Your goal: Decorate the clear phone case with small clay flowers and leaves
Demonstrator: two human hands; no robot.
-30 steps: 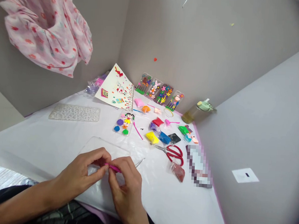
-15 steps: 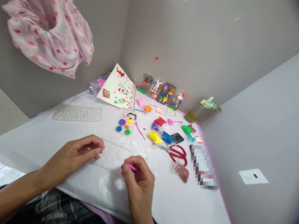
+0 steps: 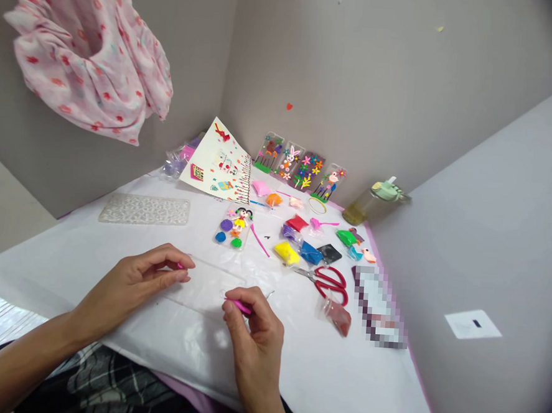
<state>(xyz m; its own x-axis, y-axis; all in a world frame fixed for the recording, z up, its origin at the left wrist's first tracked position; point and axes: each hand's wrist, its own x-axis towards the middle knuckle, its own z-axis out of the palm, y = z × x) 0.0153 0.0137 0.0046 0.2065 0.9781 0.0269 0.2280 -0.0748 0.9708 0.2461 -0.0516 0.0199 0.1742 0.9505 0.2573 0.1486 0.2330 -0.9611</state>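
Observation:
My left hand [image 3: 143, 276] is closed in a pinch on a small pink piece [image 3: 181, 265], over the left end of a clear phone case [image 3: 206, 283]. Between the thumb and fingers of my right hand [image 3: 256, 336] is a pink tool [image 3: 239, 305], held near the right end of the same case. Behind the case lies a decorated case [image 3: 231, 232] with a doll figure and coloured discs. Another pink tool [image 3: 259, 240] rests to its right.
Packets of clay, such as the yellow one [image 3: 286, 252], lie at the centre right, near red-handled scissors [image 3: 330, 283]. A patterned case [image 3: 145, 210] is at left. A bottle [image 3: 372, 200], a drawing [image 3: 217, 165] and several decorated cases [image 3: 310, 171] stand at the back.
The fingers of my left hand have opened slightly, showing more of the pink piece. My right hand has barely moved, still with the pink tool.

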